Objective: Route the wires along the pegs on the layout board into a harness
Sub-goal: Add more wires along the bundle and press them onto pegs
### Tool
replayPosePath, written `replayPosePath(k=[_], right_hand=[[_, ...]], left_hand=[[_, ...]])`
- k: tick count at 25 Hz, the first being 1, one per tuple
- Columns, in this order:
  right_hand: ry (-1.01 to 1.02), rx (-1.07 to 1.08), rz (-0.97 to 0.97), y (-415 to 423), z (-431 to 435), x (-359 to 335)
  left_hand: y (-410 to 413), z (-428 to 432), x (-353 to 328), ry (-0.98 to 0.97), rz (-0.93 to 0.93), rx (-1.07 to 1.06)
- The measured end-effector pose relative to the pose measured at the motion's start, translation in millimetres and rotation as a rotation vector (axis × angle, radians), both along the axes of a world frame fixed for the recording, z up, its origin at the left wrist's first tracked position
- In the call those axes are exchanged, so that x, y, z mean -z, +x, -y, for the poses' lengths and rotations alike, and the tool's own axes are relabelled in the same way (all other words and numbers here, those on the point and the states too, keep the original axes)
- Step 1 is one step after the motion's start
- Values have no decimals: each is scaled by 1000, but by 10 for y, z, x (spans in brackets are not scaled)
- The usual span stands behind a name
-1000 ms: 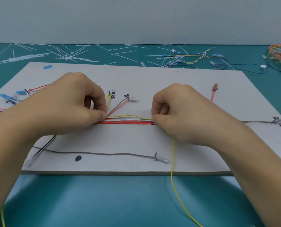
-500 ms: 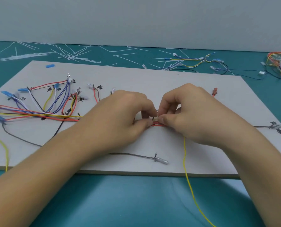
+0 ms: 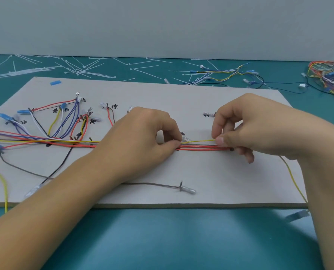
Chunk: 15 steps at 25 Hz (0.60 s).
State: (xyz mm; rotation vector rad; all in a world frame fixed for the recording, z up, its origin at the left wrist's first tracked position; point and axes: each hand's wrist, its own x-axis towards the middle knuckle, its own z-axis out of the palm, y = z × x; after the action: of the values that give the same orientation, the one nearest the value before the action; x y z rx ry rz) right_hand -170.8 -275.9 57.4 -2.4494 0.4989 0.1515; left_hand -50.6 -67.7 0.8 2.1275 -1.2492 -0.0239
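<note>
A grey layout board (image 3: 181,98) lies on the teal table, with small pegs and handwritten labels. A bundle of red and dark wires (image 3: 201,147) runs left to right across its middle. Branch wires in red, blue, white and yellow (image 3: 68,117) fan out at the left. My left hand (image 3: 142,137) pinches the bundle at mid-board with thumb and fingertips. My right hand (image 3: 246,129) pinches a yellow wire (image 3: 199,141) just above the bundle, about a hand's width to the right. The yellow wire trails past my right wrist and off the board's front edge (image 3: 294,182).
A grey wire with a clear terminal (image 3: 187,190) lies by a peg near the front edge. White cable ties (image 3: 80,69) are strewn along the back of the table. Loose wires (image 3: 224,74) and a tangled coloured wire bunch (image 3: 329,76) sit at the back right.
My hands met at mid-board half a second ago; now my right hand has drawn away to the right with the yellow wire, leaving a stretch of bundle showing between them.
</note>
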Motion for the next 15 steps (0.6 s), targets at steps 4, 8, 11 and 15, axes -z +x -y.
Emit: replayPosePath(k=[4,8,11,15], right_hand=[[44,44,-30,-29,73,-16],[32,93,-129,-36,144,-18],[30,122,-152,-36,174,-25],[12,109,-141,-30,140,-28]], left_hand=[[-8,8,-25,19,15,6],[-26,44,-57,29,2,6],[-23,50,-65,44,5,6],[-8,48,-67,48,7,0]])
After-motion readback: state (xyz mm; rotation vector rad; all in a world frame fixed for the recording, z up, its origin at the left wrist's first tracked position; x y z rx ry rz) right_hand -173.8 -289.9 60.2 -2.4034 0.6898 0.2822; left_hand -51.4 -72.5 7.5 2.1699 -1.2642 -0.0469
